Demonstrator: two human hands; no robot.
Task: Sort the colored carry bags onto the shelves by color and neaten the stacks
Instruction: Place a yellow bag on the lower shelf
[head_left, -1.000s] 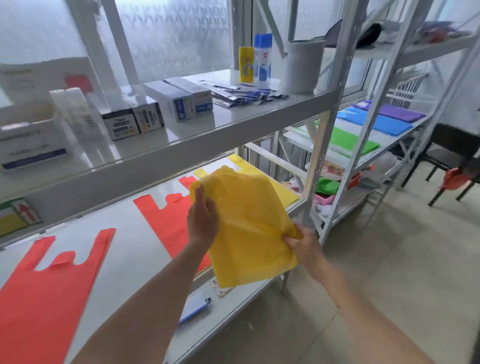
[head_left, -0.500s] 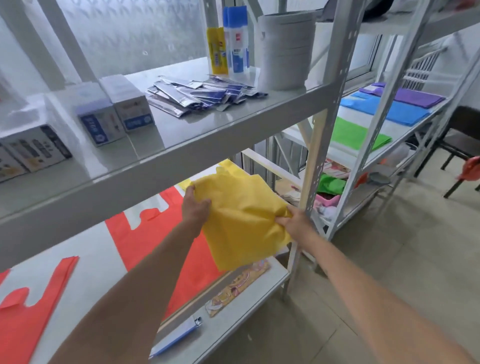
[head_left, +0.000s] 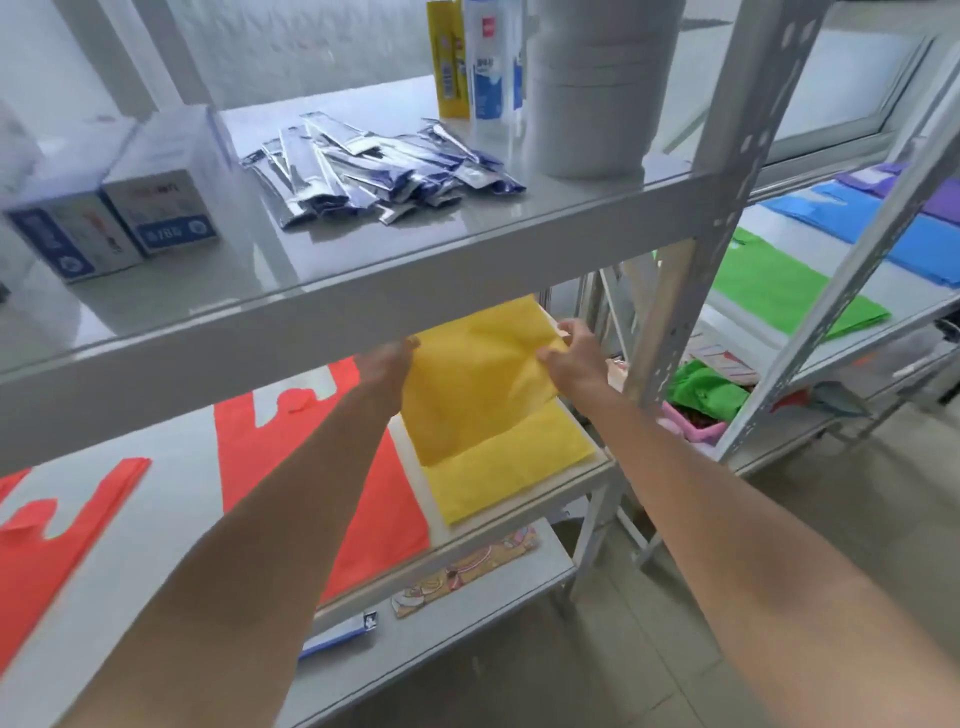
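Both hands reach under the upper shelf (head_left: 363, 275), the left hand (head_left: 387, 364) and right hand (head_left: 574, 358) each with a pinching grip on a top corner of the yellow bag (head_left: 478, 395), which lies over the yellow stack (head_left: 514, 475) beside the red bags (head_left: 374, 499) on the middle shelf (head_left: 156, 525).

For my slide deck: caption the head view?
Both hands lay a yellow bag onto the yellow stack beside red bags.
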